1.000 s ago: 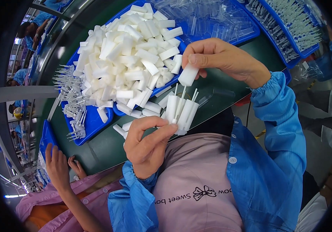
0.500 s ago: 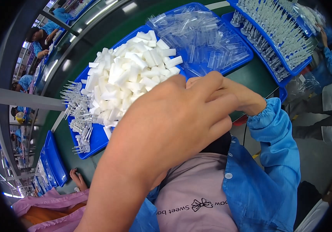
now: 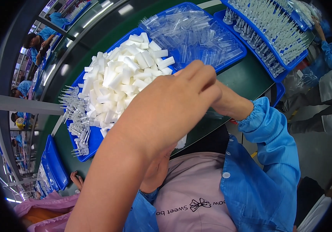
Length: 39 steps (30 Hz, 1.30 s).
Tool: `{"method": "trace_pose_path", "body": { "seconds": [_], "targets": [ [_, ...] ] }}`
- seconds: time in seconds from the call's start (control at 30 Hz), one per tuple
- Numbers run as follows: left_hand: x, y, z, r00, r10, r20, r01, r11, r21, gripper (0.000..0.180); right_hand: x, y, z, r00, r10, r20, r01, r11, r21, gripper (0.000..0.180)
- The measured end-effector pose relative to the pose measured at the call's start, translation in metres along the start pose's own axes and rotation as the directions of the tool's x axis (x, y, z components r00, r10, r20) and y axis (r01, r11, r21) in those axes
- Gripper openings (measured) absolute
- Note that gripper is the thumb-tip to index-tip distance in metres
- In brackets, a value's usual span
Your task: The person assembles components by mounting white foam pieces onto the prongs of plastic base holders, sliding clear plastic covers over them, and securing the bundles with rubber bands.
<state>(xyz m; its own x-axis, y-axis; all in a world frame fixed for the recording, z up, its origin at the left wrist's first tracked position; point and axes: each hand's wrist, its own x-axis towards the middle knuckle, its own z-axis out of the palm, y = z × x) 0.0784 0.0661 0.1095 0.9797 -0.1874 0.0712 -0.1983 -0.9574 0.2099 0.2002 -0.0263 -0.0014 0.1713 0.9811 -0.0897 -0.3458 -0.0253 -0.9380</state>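
A co-worker's bare forearm and hand (image 3: 173,104) cross the middle from the lower left, covering much of my hands. Behind that forearm, a blue cuff and part of my left hand (image 3: 156,176) show, fingers hidden. From the right, in a blue sleeve, my right hand (image 3: 231,103) reaches in behind the co-worker's fingers; I cannot make out its own fingers or anything in them. Below the co-worker's hand, a small white piece (image 3: 181,142) shows at the table edge. Clear thin pieces (image 3: 214,115) lie beside my right wrist.
A blue tray (image 3: 95,141) bears heaped white cylinders (image 3: 125,73) and thin white-tipped parts (image 3: 80,131). Behind it, another blue tray (image 3: 233,58) holds clear tubes (image 3: 191,33). Racks of upright white parts (image 3: 270,31) stand at right. Someone's hand (image 3: 77,179) rests at the lower left.
The co-worker's hand has shifted left and slightly up, with its fingers drawn closer together. More of my left hand and cuff, and the white piece, now show. The view has shifted slightly.
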Motion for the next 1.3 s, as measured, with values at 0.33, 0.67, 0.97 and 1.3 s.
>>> {"method": "trace_pose_path", "body": {
  "seconds": [0.33, 0.67, 0.97, 1.3],
  "targets": [
    [0.005, -0.012, -0.003, 0.989, -0.121, 0.082, 0.133, 0.978, -0.159, 0.018, -0.005, -0.011, 0.013, 0.997, -0.074, -0.006, 0.074, 0.996, -0.041, 0.026],
    [-0.004, -0.030, 0.009, 0.999, -0.012, -0.047, 0.010, 0.999, -0.046, 0.009, -0.010, -0.010, 0.008, 0.986, -0.061, 0.153, 0.070, 0.996, -0.054, 0.037],
    [-0.103, 0.042, 0.101, 0.590, -0.463, -0.661, 0.232, 0.882, -0.411, 0.030, -0.013, -0.010, 0.003, 0.992, -0.064, 0.112, 0.075, 0.993, -0.093, 0.039],
    [-0.105, 0.039, 0.100, 0.600, -0.454, -0.658, 0.217, 0.885, -0.413, 0.033, -0.012, -0.012, 0.009, 0.985, -0.079, 0.152, 0.103, 0.981, -0.162, 0.039]
  ]
}}
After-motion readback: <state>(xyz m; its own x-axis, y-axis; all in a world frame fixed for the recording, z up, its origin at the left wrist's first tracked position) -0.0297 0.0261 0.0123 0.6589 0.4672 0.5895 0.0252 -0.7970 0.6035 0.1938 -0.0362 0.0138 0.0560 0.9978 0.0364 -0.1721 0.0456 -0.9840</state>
